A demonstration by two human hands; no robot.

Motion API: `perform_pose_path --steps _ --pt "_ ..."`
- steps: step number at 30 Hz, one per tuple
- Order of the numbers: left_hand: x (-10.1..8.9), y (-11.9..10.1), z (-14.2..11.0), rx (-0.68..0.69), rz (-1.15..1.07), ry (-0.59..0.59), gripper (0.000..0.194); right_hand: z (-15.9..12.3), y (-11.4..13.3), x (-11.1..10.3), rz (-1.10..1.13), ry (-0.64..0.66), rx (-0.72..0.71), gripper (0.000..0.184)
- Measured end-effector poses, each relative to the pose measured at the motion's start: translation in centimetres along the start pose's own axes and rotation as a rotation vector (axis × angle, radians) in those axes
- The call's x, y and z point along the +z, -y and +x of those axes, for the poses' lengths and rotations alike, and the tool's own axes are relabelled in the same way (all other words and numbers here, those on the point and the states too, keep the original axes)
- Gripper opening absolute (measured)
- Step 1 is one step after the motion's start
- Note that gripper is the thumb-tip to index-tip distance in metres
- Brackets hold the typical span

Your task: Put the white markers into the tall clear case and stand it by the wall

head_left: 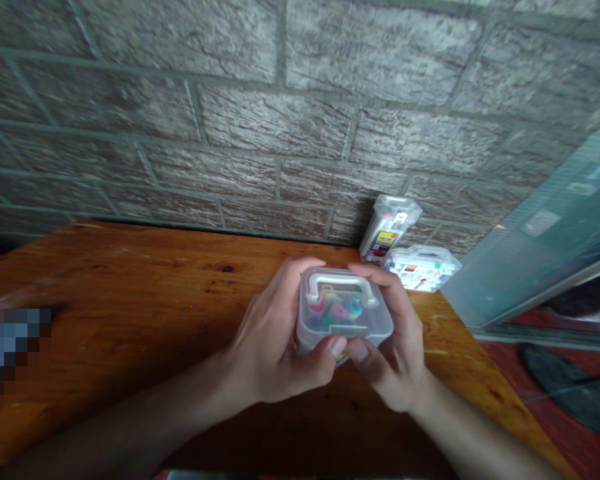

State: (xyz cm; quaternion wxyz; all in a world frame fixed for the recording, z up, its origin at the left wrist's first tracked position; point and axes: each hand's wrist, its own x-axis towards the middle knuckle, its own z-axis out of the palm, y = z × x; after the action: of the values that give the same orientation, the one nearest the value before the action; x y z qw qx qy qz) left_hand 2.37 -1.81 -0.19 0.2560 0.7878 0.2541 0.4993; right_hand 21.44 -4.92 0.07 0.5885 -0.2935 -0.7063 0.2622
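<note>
Both hands grip a small clear plastic box [344, 313] with a white handle on its lid; colourful small pieces show through it. My left hand [273, 340] wraps its left side, thumb pressed on the front edge. My right hand [395, 347] wraps the right side, thumb also on the front edge and fingers curled over the far rim. The box is held just above the wooden table [130, 313].
Two more clear plastic boxes rest at the table's far right corner: one [390, 228] leans upright against the grey brick wall [280, 113], another [423, 268] lies flat. A glass pane [545, 247] stands at right. A blurred patch sits at left.
</note>
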Motion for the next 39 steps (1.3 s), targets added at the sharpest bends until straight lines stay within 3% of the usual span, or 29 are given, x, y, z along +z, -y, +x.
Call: perform_pose_path --steps 9,19,29,39 --pt "-0.1 -1.1 0.7 -0.028 -0.060 0.015 0.040 0.3 0.8 0.2 0.059 -0.017 0.077 0.055" --pt "-0.1 -0.8 0.5 -0.058 -0.094 0.031 0.041 0.3 0.7 0.3 0.091 -0.015 0.107 0.054" --pt "-0.1 0.0 0.6 0.060 -0.022 0.026 0.056 0.3 0.2 -0.4 -0.001 0.042 0.029 0.062" --pt "-0.2 0.2 0.5 0.114 0.068 0.012 0.060 0.3 0.1 0.2 -0.050 -0.026 0.026 0.065"
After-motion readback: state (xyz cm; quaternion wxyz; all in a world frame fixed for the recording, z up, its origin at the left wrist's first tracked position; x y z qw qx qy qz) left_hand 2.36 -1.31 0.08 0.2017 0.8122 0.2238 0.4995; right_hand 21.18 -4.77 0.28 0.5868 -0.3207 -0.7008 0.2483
